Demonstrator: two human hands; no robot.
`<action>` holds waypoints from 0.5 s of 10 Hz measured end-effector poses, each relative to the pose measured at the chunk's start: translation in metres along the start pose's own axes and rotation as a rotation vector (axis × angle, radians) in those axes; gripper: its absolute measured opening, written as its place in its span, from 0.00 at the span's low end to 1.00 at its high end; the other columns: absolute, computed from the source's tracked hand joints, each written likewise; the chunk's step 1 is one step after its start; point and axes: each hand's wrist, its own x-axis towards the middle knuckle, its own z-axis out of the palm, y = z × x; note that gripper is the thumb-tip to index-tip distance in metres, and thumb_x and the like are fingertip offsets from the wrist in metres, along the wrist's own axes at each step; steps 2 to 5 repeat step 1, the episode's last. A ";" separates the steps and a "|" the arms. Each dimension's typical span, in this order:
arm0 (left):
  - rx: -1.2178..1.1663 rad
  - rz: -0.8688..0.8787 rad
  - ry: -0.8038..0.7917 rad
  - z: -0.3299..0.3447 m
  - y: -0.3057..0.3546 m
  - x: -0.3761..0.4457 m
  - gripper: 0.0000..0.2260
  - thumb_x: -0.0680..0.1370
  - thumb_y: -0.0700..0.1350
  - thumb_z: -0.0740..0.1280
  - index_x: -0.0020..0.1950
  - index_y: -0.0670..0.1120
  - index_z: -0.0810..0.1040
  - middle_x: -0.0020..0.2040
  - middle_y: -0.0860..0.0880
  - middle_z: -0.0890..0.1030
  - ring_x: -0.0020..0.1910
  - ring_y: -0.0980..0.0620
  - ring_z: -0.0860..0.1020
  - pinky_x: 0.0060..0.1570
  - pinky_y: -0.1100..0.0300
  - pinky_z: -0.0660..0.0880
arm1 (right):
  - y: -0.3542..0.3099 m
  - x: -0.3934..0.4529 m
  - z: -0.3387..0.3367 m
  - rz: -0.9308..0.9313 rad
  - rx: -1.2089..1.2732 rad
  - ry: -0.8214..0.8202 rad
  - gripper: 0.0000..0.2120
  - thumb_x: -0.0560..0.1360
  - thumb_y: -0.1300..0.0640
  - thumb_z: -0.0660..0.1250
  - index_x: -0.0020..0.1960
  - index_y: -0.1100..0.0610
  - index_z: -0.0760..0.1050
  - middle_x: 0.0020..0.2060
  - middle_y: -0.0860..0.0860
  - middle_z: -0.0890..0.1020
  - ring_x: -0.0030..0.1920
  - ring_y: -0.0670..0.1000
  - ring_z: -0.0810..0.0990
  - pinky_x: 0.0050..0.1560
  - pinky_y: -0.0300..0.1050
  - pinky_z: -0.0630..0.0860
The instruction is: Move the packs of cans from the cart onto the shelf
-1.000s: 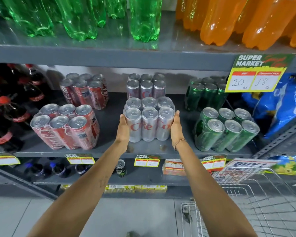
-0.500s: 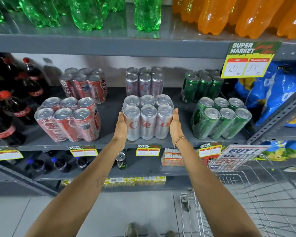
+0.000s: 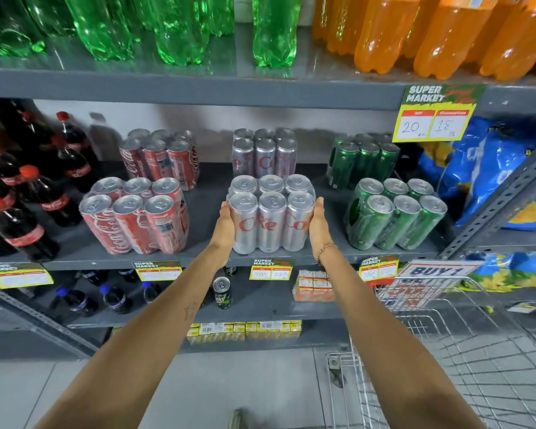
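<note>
A shrink-wrapped pack of silver cans (image 3: 271, 216) stands upright at the front of the grey middle shelf (image 3: 208, 258). My left hand (image 3: 225, 224) presses flat on its left side and my right hand (image 3: 317, 224) on its right side, so the pack is held between both palms. A second silver pack (image 3: 263, 153) stands behind it. Red can packs (image 3: 136, 218) stand to the left and green can packs (image 3: 393, 221) lean to the right. The wire cart (image 3: 452, 351) is at the lower right; I see no packs in the part that shows.
Dark cola bottles (image 3: 22, 205) fill the shelf's left end and blue bags (image 3: 492, 174) its right end. Green and orange bottles (image 3: 415, 35) stand on the shelf above. A slanted grey brace (image 3: 502, 193) crosses at right. Small bottles, a single can (image 3: 222, 291) and cartons sit on the lower shelf.
The view has shifted slightly, so the shelves sit a little differently in frame. The silver pack stays on the shelf's front edge between both hands, which have hardly moved.
</note>
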 end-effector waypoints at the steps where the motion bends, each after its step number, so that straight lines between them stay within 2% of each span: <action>1: 0.139 0.082 0.157 0.001 -0.001 -0.004 0.29 0.77 0.61 0.43 0.68 0.47 0.67 0.67 0.48 0.72 0.67 0.48 0.67 0.71 0.51 0.60 | 0.005 -0.020 -0.003 -0.215 -0.113 0.165 0.26 0.80 0.42 0.45 0.64 0.56 0.71 0.61 0.52 0.76 0.63 0.50 0.72 0.65 0.43 0.64; 5: 0.139 0.082 0.157 0.001 -0.001 -0.004 0.29 0.77 0.61 0.43 0.68 0.47 0.67 0.67 0.48 0.72 0.67 0.48 0.67 0.71 0.51 0.60 | 0.005 -0.020 -0.003 -0.215 -0.113 0.165 0.26 0.80 0.42 0.45 0.64 0.56 0.71 0.61 0.52 0.76 0.63 0.50 0.72 0.65 0.43 0.64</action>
